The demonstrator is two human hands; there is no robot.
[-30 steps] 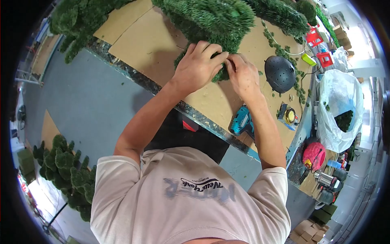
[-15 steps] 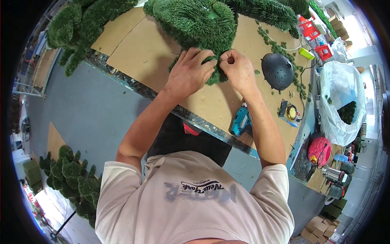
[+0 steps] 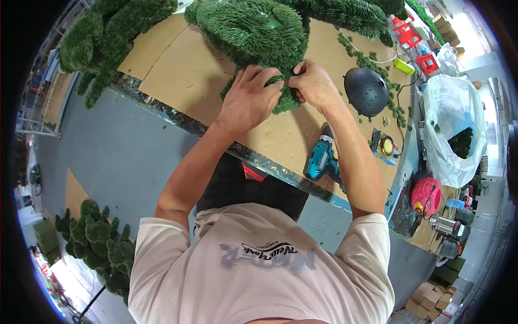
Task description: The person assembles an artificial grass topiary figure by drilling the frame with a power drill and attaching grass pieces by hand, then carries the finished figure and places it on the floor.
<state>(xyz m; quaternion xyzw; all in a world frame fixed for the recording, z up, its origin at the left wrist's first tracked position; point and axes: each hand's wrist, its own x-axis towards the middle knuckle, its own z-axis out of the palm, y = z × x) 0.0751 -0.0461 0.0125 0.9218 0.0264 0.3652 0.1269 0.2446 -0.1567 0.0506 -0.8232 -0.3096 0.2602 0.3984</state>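
A bushy green artificial-grass figure lies on the cardboard-covered table, its lower end between my hands. My left hand has its fingers curled round the left side of that lower end, gripping the grass. On the right side, my right hand is closed in a pinch at the edge of the grass. Whatever its fingertips hold is too small to make out. A teal cordless drill rests beside my right forearm. The black perforated dome sits to the right of my right hand.
Small green tufts trail along the right of the cardboard. Farther right are a yellow-and-black tool, a clear plastic bag and a pink object. More grass pieces lie at the upper left; others stand lower left.
The grass figure appears lower and farther left in view. My right hand has parted from my left and turned, its fingers now at the right edge of the grass. My left hand keeps its grip.
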